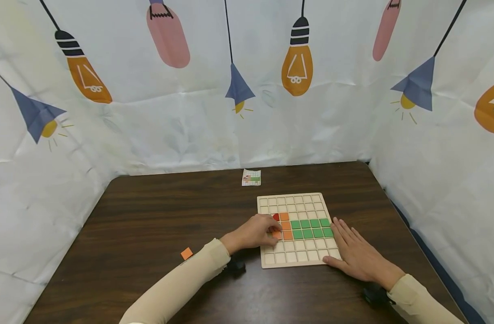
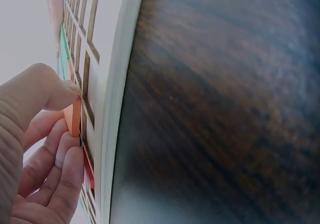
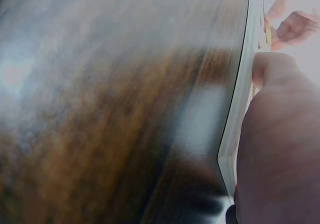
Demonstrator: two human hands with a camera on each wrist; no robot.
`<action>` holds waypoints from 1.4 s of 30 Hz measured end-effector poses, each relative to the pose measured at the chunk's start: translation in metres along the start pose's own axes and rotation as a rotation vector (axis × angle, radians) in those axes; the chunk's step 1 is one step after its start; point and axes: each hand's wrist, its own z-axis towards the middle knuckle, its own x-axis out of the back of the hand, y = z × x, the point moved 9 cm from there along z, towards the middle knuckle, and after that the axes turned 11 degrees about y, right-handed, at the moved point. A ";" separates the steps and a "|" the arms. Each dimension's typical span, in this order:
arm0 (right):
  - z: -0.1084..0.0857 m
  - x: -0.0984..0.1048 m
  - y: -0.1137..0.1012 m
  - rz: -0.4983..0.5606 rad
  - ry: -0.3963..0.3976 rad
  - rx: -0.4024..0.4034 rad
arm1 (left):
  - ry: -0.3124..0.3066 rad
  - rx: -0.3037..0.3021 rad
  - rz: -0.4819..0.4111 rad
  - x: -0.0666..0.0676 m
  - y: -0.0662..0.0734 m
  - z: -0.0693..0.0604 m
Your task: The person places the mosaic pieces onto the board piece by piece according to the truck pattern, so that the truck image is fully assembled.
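In the head view, my left hand (image 1: 256,230) is at the left part of a pale wooden grid board (image 1: 299,257). Its thumb and fingers pinch an orange square tile (image 2: 74,118), which looks tilted against the grid in the left wrist view. Beside those fingertips lies a red tile (image 1: 276,217). A column of orange tiles (image 1: 286,225) and two rows of green tiles (image 1: 307,233) sit in the cells. My right hand (image 1: 358,255) rests with straight fingers along the board's right edge, its thumb over the near corner. Fingers hide some cells on the left.
A loose orange tile (image 1: 186,253) lies on the dark wooden table (image 1: 149,216), just left of my left forearm. Behind the board is a small printed card (image 1: 251,177) with a coloured grid pattern. A white patterned curtain (image 1: 182,130) hangs around the table.
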 end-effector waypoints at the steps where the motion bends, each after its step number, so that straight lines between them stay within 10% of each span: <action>1: 0.000 0.000 0.000 -0.001 -0.001 0.000 | 0.002 -0.001 0.002 0.001 0.000 0.000; 25: 0.001 0.000 -0.006 0.007 0.007 0.011 | -0.006 0.003 0.042 0.009 -0.002 -0.009; 42: 0.000 0.001 -0.003 0.016 -0.022 -0.004 | 0.069 0.119 0.024 0.057 -0.028 -0.040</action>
